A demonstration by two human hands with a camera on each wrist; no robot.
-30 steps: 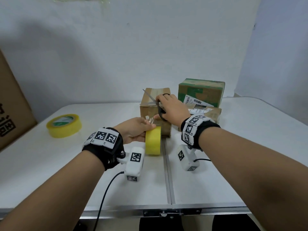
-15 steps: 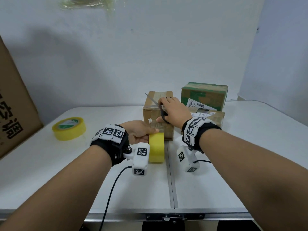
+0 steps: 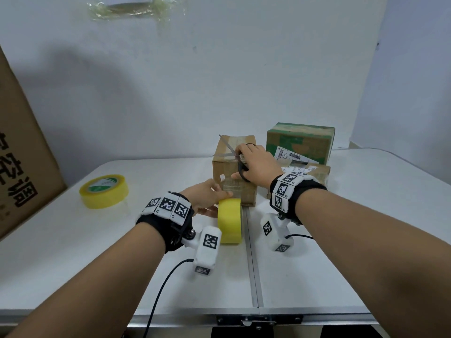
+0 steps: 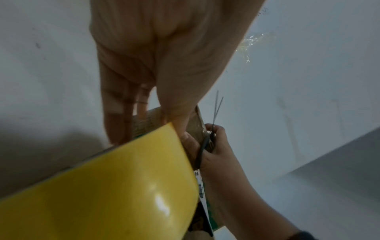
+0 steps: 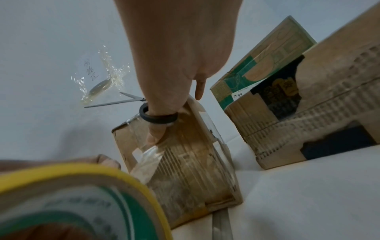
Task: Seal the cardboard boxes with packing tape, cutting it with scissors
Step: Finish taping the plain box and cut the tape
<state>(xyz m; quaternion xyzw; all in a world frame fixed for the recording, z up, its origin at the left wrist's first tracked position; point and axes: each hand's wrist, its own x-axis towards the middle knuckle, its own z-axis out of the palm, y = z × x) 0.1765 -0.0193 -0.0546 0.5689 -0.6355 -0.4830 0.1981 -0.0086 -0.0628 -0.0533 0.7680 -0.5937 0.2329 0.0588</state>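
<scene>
A small brown cardboard box (image 3: 234, 172) stands upright at the table's middle. My left hand (image 3: 208, 197) grips a yellow packing tape roll (image 3: 230, 223) set on edge just in front of it, thumb across the top. A clear tape strip (image 5: 148, 160) runs from the roll (image 5: 72, 194) up the front of the box (image 5: 191, 162). My right hand (image 3: 255, 164) holds black-handled scissors (image 3: 228, 152) at the box's top, blades spread and pointing left. Its thumb goes through a handle ring (image 5: 158, 117) and presses on the box front. The left wrist view shows the roll (image 4: 102, 186) and the scissors (image 4: 217, 107).
A second yellow tape roll (image 3: 103, 195) lies flat at the left. A large cardboard carton (image 3: 22, 154) leans at the far left edge. A green-printed box (image 3: 300, 142) and a low brown box (image 3: 317, 173) stand right of the small box. A seam (image 3: 252, 259) splits the white table.
The head view has tilted up a little. My left thumb now lies over the roll's top, closer to the box. The scissors' blades now show spread apart. Both hands stay near the box.
</scene>
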